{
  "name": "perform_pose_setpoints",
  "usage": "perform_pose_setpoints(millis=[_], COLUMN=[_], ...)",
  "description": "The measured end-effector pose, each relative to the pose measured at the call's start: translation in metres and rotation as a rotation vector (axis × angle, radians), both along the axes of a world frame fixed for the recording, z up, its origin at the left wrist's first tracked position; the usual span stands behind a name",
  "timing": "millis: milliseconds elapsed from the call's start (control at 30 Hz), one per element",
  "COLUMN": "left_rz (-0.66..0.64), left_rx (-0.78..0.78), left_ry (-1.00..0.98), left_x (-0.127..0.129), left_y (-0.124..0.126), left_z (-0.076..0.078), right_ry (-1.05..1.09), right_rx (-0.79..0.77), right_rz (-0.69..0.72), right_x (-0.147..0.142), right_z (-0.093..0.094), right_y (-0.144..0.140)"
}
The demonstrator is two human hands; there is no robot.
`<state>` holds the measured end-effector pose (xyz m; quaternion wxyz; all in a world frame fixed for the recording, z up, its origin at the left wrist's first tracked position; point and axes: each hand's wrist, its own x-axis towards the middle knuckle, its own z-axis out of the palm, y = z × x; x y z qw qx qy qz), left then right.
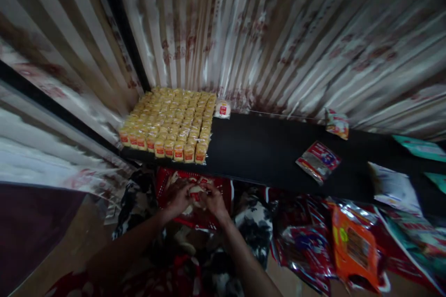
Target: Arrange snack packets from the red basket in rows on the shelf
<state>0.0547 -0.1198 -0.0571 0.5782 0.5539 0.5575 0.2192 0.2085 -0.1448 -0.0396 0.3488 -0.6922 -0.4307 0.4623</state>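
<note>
One packet (197, 193) is gripped by both the left hand (179, 198) and right hand (215, 201), lower centre; one packet block (170, 123) is seen above

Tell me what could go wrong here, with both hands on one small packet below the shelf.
1. The front row of the yellow packet stack stands at the shelf edge; a bump might tip packets off.
2. The left hand and right hand work in dim light, so the small packet could slip into the red bag unseen.
</note>
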Motion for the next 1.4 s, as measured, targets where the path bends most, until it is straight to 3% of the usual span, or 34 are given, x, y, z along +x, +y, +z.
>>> perform_pose_setpoints(millis=[100,233,433,600,800,933,1033,1200,1400], left_rz=[0.084,0.088,0.142,0.166,0.183,0.286,0.239,0.226,0.220], left_rx=[-0.126,-0.188,-0.161,-0.091,-0.002,0.191,0.300,0.274,0.266], left_ry=[-0.169,-0.329,-0.473,-0.465,-0.284,-0.146,-0.169,-0.125,-0.032], left_x=[0.011,0.024,0.048,0.072,0.101,0.121,0.140,0.170,0.186], left_y=[-0.001,-0.003,-0.003,0.004,0.022,0.029,0.039,0.082,0.145], left_z=[0.018,0.049,0.091,0.113,0.116,0.112,0.115,0.122,0.125], right_ry=[0.032,0.090,0.272,0.280,0.235,0.121,0.108,0.012,-0.101], right_rx=[0.094,0.210,0.226,0.280,0.373,0.410,0.410,0.402,0.401], right_rz=[-0.014,-0.112,-0.249,-0.277,-0.356,-0.394,-0.396,-0.426,-0.428], right_x=[0.011,0.023,0.036,0.043,0.067,0.094,0.110,0.123,0.126], right_z=[0.025,0.054,0.082,0.097,0.104,0.100,0.096,0.092,0.088], right_y=[-0.001,-0.005,-0.011,-0.012,0.014,0.052,0.088,0.150,0.206])
